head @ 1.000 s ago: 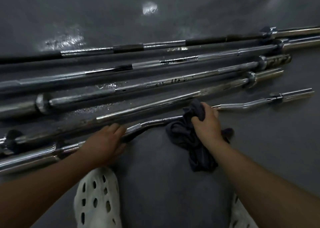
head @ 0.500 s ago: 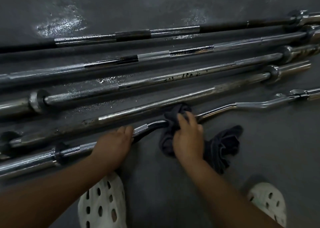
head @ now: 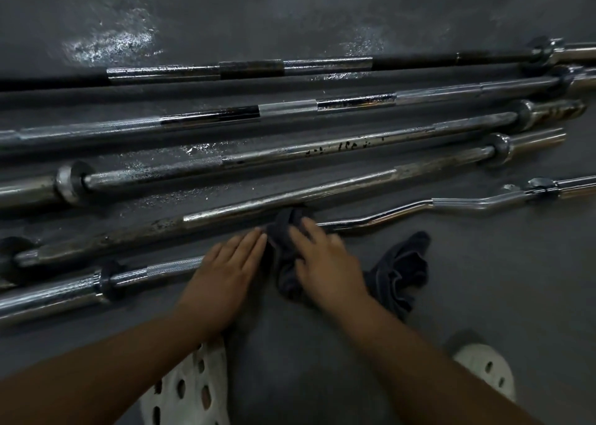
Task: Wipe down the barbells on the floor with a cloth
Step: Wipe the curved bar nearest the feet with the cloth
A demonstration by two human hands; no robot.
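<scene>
- Head view – the curl bar point(head: 458, 203) lies nearest the person, running from lower left to the right edge. Its bends show on the right, and both ends run out of frame.
- Left hand point(head: 225, 271): fingers straight and together, laid flat over the curl bar's left half, holding nothing.
- Right hand point(head: 325, 260): blurred, it grasps the dark cloth point(head: 400, 273) and presses it onto the bar's middle. The two hands are almost touching.
- One end of the cloth bunches up past the fingertips against the rusty bar point(head: 290, 198). The other end trails loose on the floor point(head: 483, 279) to the right of the wrist.
- Open room – bare floor lies right of the trailing cloth and under the bar's right bends.
- To the left the room is tight: the left hand sits on the bar, and a collar point(head: 108, 279) stands further along.
- The rusty bar lies just behind the curl bar, nearly parallel, with only a narrow gap at the cloth.
- Three more bars point(head: 322, 150) lie behind it, side by side. Wet patches point(head: 109, 46) shine on the floor beyond.
- Two white perforated shoes point(head: 190, 389) stand near the bottom edge, one under each forearm.
</scene>
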